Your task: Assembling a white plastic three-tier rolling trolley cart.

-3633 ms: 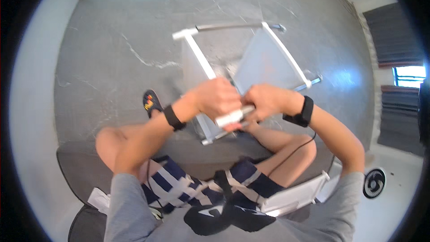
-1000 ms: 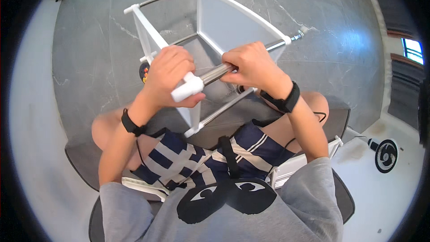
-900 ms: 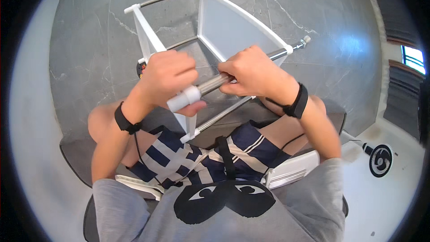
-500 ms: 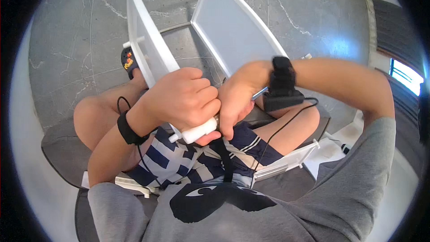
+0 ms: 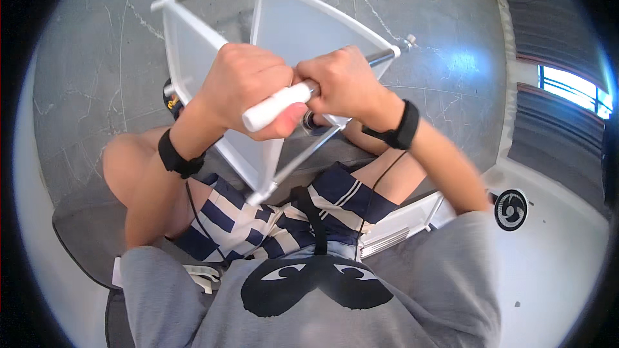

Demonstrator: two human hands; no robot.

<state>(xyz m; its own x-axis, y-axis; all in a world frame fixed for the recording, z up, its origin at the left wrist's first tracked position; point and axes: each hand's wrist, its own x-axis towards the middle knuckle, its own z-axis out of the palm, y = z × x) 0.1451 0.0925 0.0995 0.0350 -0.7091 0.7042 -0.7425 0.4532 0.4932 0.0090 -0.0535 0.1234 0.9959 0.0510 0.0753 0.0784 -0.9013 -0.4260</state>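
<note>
The left hand [image 5: 248,87] is wrapped around a white corner sleeve [image 5: 277,107] of a rack frame, while the right hand [image 5: 342,84], just beside it, is clenched on the metal tube [image 5: 382,58] that runs into that sleeve. The frame, with its white-edged left panel [image 5: 193,45] and right panel [image 5: 309,26], stands tilted in front of the person, its nearest corner between the knees. A white slatted piece [image 5: 403,225] lies beside the right thigh, on the dark gray seat [image 5: 90,229].
</note>
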